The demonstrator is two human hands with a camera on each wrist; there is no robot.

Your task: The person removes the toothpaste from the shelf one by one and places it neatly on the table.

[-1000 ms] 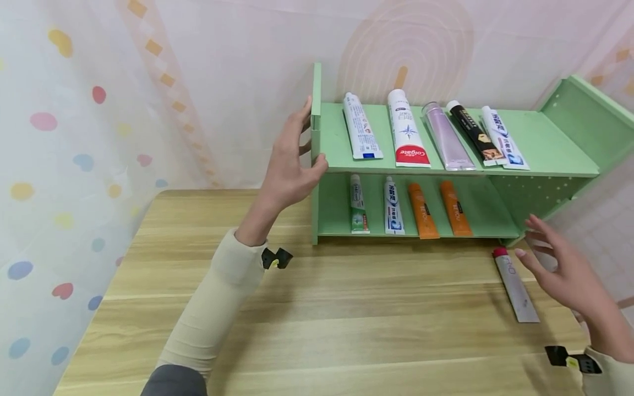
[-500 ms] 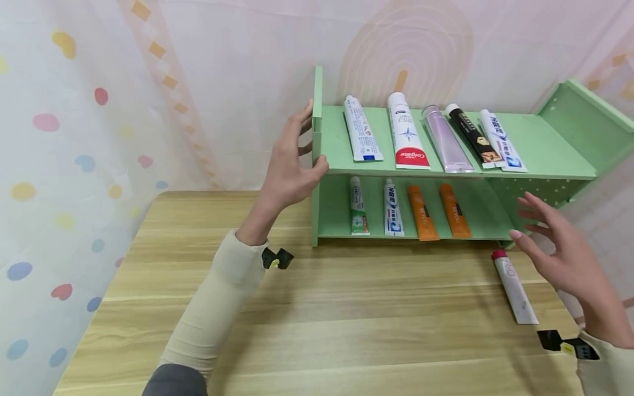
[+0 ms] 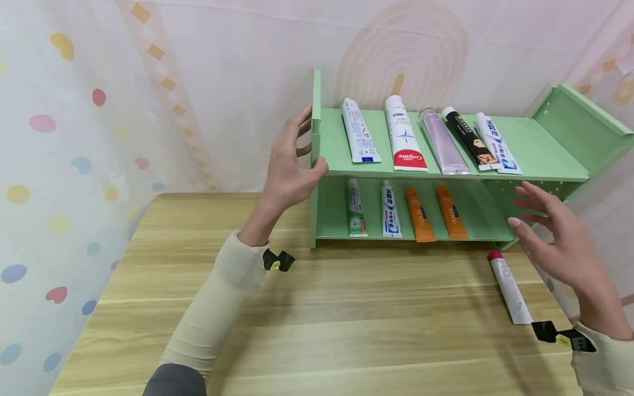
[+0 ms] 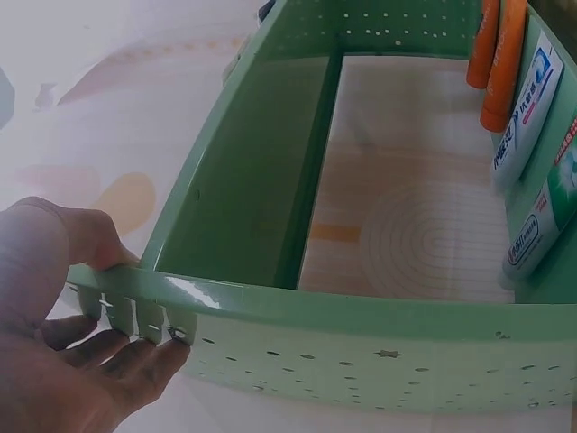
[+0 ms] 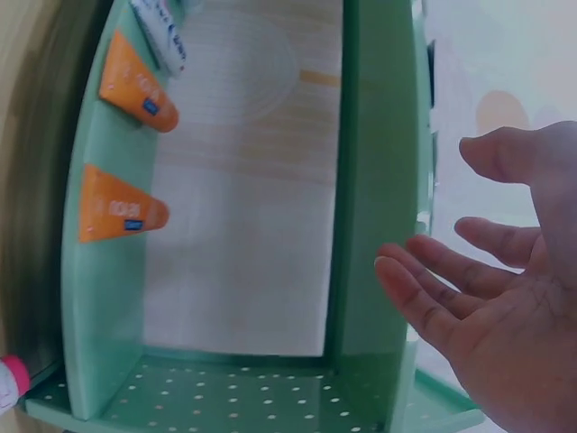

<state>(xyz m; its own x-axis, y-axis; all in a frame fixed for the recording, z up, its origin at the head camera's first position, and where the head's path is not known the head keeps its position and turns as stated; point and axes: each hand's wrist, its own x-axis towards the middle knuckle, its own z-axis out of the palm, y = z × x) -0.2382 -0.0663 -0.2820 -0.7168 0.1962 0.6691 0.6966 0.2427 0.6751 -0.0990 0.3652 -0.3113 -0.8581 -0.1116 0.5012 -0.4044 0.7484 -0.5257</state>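
Note:
In the head view my left hand (image 3: 292, 170) holds the left side panel of a green two-tier shelf (image 3: 564, 143), thumb on the front edge. The left wrist view shows its thumb and fingers (image 4: 162, 365) on opposite sides of that panel. Near the shelf's right end, my right hand (image 3: 559, 242) is in the air, fingers spread and holding nothing. On the upper tier lie several toothpaste tubes, among them a red-ended Colgate tube (image 3: 405, 132), a lilac tube (image 3: 446, 143) and a black tube (image 3: 470, 137). Below lie a green-and-white tube (image 3: 355, 209) and two orange tubes (image 3: 420, 214).
A pale tube with a pink-red cap (image 3: 510, 289) lies on the wooden table (image 3: 346, 308), in front of the shelf's right corner. Behind the shelf hangs a patterned curtain (image 3: 223, 71). The table's right edge runs beneath my right hand.
My right hand has risen and moved slightly left, towards the shelf's upper tier. The left hand keeps its hold on the side panel. The tubes stay where they were.

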